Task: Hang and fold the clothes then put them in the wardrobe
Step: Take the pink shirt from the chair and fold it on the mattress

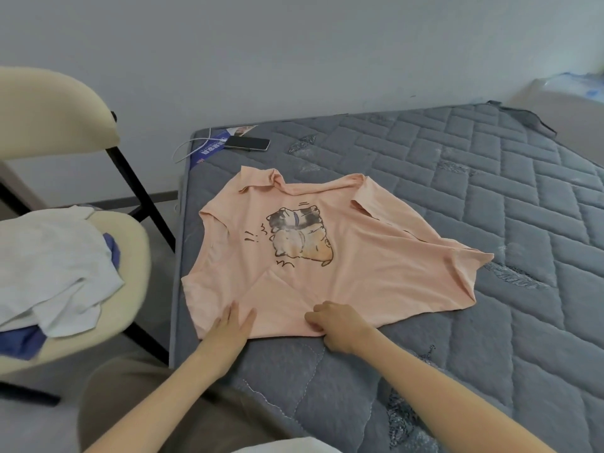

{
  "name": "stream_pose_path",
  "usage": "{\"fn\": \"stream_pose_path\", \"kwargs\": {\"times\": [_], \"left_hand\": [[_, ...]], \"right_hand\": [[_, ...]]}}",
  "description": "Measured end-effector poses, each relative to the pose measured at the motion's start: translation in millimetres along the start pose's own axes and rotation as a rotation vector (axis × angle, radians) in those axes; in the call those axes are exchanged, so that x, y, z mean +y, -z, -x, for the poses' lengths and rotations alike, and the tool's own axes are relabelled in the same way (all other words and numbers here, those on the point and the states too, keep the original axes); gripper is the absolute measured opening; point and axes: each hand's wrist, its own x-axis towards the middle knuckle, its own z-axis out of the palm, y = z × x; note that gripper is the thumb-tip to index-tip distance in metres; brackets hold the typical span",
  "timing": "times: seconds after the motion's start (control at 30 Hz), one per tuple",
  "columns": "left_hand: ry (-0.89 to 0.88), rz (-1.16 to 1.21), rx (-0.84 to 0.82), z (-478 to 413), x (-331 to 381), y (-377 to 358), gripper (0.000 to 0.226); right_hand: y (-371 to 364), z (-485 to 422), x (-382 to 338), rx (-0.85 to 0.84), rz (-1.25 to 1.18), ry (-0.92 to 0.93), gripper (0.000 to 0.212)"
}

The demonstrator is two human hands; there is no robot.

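A peach T-shirt [343, 263] with a cartoon animal print lies spread, somewhat rumpled, on the grey quilted mattress [490, 322]. Its collar points away from me and its bottom hem is nearest me. My left hand [230, 325] lies flat with straight fingers on the hem's left part. My right hand [333, 325] has its fingers curled and pinches the hem's middle. A white garment [49, 269] and a blue one [19, 341] are piled on the chair at the left.
A cream folding chair [130, 256] with black legs stands close to the mattress's left edge. A phone [247, 143] with a white cable lies at the mattress's far corner beside a label. The wall runs behind. A pale box stands at the far right.
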Motion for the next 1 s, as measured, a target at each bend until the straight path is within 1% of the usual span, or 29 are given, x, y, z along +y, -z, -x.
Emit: {"fn": "stream_pose_path", "kwargs": {"times": [0.1,0.17,0.23,0.27,0.33,0.43,0.53,0.6,0.7,0.73,0.77,0.87,0.93,0.97,1.0], "left_hand": [[0.031,0.061,-0.104,2.3,-3.0,2.7,0.085],[0.061,0.121,-0.197,1.6,-8.2,7.9,0.091],[0.086,0.169,-0.249,-1.1,-14.3,14.8,0.088],[0.102,0.177,-0.244,-3.0,-17.2,18.9,0.085],[0.139,0.165,-0.197,-10.1,-21.7,28.1,0.079],[0.187,0.207,-0.102,-26.4,-26.6,43.5,0.068],[0.208,0.313,0.056,-43.4,-35.0,59.3,0.053],[0.241,0.444,0.170,-56.8,-44.0,68.6,0.040],[0.305,0.698,0.314,-84.6,-61.1,77.1,0.012],[0.343,0.778,0.354,-94.4,-67.7,79.6,0.007],[0.398,0.855,0.390,-103.4,-74.3,82.4,0.008],[0.572,1.089,0.453,-132.4,-94.0,87.8,0.032],[0.667,1.166,0.506,-151.4,-102.7,89.0,0.022],[0.727,1.182,0.523,-160.7,-106.1,91.1,0.020],[0.781,1.199,0.527,-170.2,-109.9,93.7,0.024]], "right_hand": [[2.0,-2.3,1.7,-0.092,-0.041,0.002,0.025],[6.7,-6.3,4.0,-0.177,-0.139,-0.025,0.021],[14.4,-13.0,6.3,-0.235,-0.281,-0.103,0.019],[18.7,-17.2,7.3,-0.233,-0.343,-0.145,0.020],[26.0,-26.6,9.4,-0.153,-0.418,-0.198,0.022],[35.7,-42.9,12.6,0.023,-0.449,-0.232,0.021],[44.1,-63.7,18.9,0.137,-0.503,-0.255,0.024],[46.8,-79.9,25.4,0.166,-0.540,-0.260,0.027],[45.5,-106.6,37.8,0.177,-0.492,-0.235,0.036],[44.2,-116.2,41.7,0.182,-0.483,-0.229,0.040],[42.8,-126.2,45.2,0.184,-0.475,-0.226,0.043],[39.7,-157.9,54.3,0.154,-0.407,-0.242,0.053],[38.4,-178.8,59.7,0.127,-0.366,-0.264,0.056],[38.3,-188.7,62.3,0.120,-0.355,-0.277,0.057],[38.6,-198.4,64.8,0.124,-0.346,-0.292,0.056]]}}
